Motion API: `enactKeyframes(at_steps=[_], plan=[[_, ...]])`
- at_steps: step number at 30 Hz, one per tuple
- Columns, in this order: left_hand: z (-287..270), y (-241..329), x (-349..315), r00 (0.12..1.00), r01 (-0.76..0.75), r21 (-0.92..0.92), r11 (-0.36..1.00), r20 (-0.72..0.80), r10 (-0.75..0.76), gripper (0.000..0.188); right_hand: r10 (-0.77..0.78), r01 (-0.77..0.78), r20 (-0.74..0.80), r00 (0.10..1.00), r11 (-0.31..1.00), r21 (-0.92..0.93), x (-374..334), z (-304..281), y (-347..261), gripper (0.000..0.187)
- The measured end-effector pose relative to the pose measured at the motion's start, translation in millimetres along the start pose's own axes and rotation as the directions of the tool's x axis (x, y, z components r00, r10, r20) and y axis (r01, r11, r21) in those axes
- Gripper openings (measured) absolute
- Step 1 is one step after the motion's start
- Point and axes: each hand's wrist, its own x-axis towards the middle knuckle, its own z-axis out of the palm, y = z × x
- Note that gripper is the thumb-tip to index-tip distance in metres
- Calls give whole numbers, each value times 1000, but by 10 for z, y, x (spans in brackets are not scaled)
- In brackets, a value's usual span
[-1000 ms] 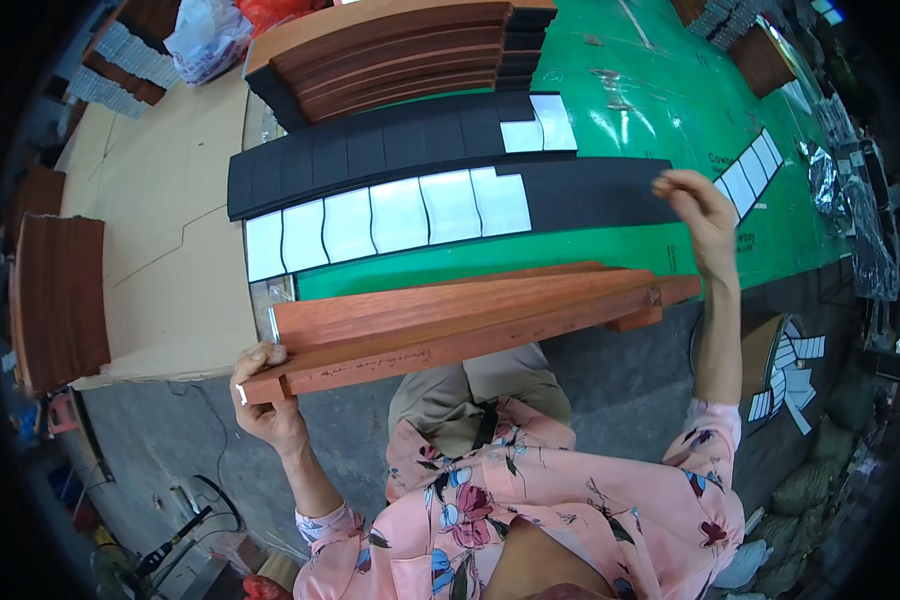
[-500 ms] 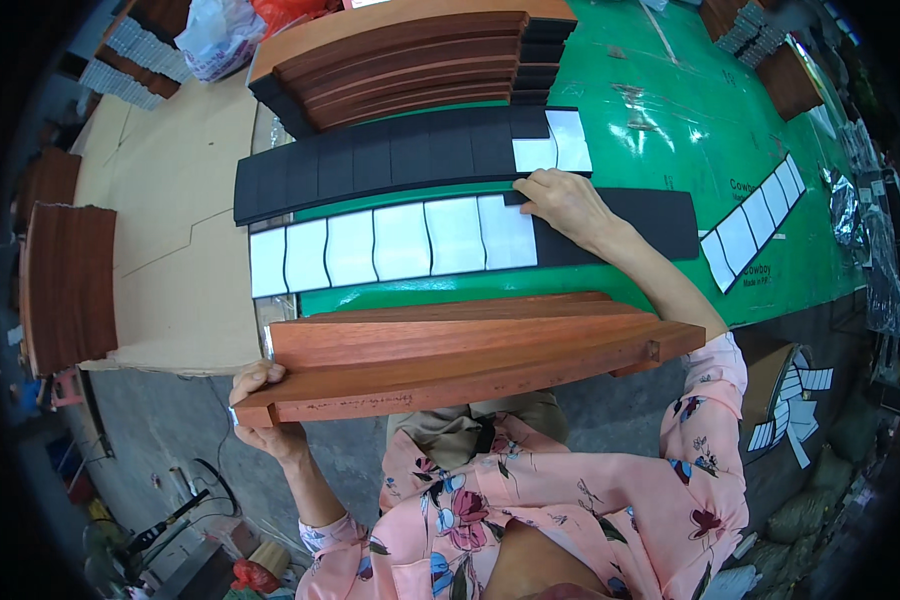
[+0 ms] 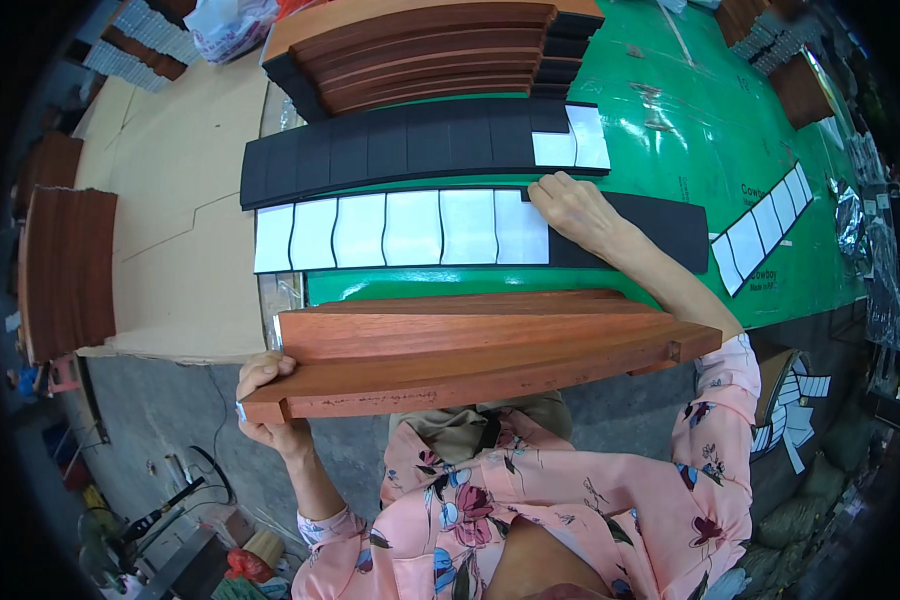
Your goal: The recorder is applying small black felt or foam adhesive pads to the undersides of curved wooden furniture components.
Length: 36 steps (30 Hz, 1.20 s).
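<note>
1. Head view: the left hand (image 3: pixel 263 374) is clasping the brown wooden piece (image 3: pixel 450 370) in its grip.
2. The piece is extending rightward before the green worktop (image 3: pixel 670 150).
3. The right hand (image 3: pixel 576 210) is touching the white-panelled strip (image 3: pixel 410 230); whether its grip is pinching, I cannot tell.

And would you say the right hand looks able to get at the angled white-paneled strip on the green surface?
Probably yes: nothing tall appears to stand between the right hand and the angled strip, just the flat end of the nearer black strip and some green surface.
</note>
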Motion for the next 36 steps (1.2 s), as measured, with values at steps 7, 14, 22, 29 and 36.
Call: enactKeyframes(at_steps=[7, 14, 22, 29, 36], plan=[[39, -7, 36, 1000, 9, -8, 1000, 7, -9, 50, 43, -42, -31, 999, 999, 15, -26, 15, 101, 16], [-36, 78, -27, 988, 126, 113, 985, -103, -115, 41, 483, -696, 522, 703, 321, 642, 41, -204, 334, 28], [-33, 228, 136, 998, 57, 38, 998, 25, -58, 25, 726, -422, 251, 640, 58, 905, -407, -1736, 201, 25], [-102, 214, 263, 999, 9, -142, 990, 50, -2, 34, 495, -177, 100, 863, 111, 978, 331, -1944, -1402, 38], [-75, 192, 314, 995, 13, -239, 971, 102, 12, 29, 293, -67, -171, 941, 655, 753, 965, -1640, -2306, 18]])
